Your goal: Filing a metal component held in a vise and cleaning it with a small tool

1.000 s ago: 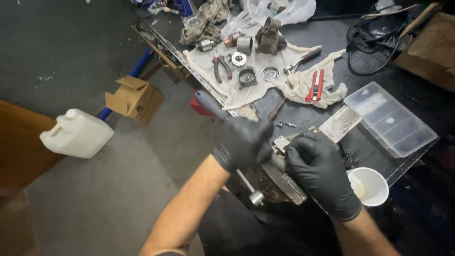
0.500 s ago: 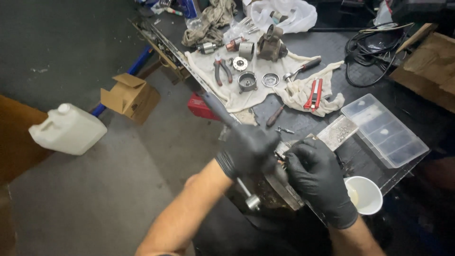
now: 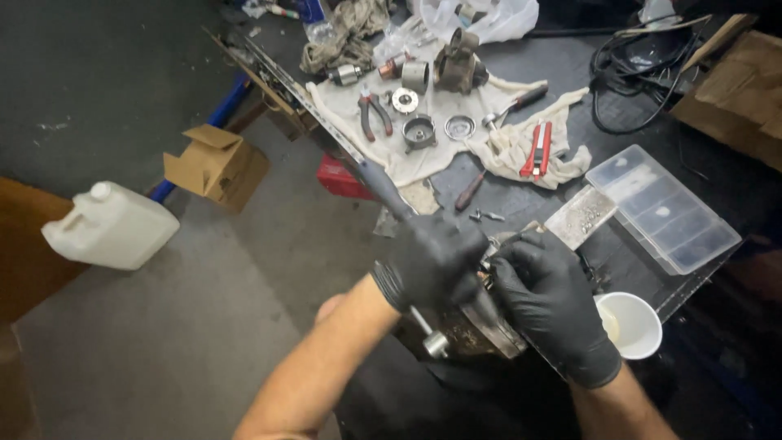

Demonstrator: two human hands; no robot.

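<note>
My left hand (image 3: 432, 262), in a black glove, is closed around the lower end of a long dark-handled tool (image 3: 376, 183) that points up and left over the bench edge. My right hand (image 3: 547, 295), also in a black glove, pinches a small metal part at the jaws of a bench vise (image 3: 476, 330). The two hands touch above the vise. The vise's handle bar with its round silver end (image 3: 434, 342) sticks out below my left hand. What is clamped in the jaws is hidden by my fingers.
On the dark bench (image 3: 570, 65) lies a white cloth (image 3: 432, 138) with pliers (image 3: 371, 110), round metal parts and a motor housing (image 3: 456, 61). A clear compartment box (image 3: 660, 208) and a white cup (image 3: 631, 324) sit at right. A white jug (image 3: 110, 226) and cardboard box (image 3: 213, 163) stand on the floor.
The view has shifted slightly. Both hands stay at the vise; my left hand has slid a little lower along the tool, and my right hand has closed in next to it.
</note>
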